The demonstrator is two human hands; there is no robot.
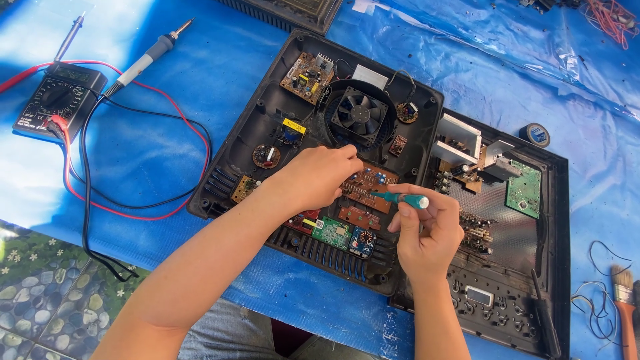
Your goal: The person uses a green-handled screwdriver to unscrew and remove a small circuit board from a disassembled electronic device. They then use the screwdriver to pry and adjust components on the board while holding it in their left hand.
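Observation:
A black plastic appliance housing (220, 167) lies open on a blue sheet, with a fan (360, 112) in its middle and several small circuit boards around it. My left hand (313, 177) rests on a brown circuit board (370, 187), fingers curled onto its edge. My right hand (427, 233) grips a small teal-handled screwdriver (405, 199), its tip pointing left toward that board. A green board (331, 232) and other small boards sit just below my hands.
A second black panel (553, 220) with a green board and heat sinks lies to the right. A multimeter (57, 100) with red and black leads and a soldering iron (143, 63) are at the left. A paintbrush (625, 300) and tape roll (535, 135) sit right.

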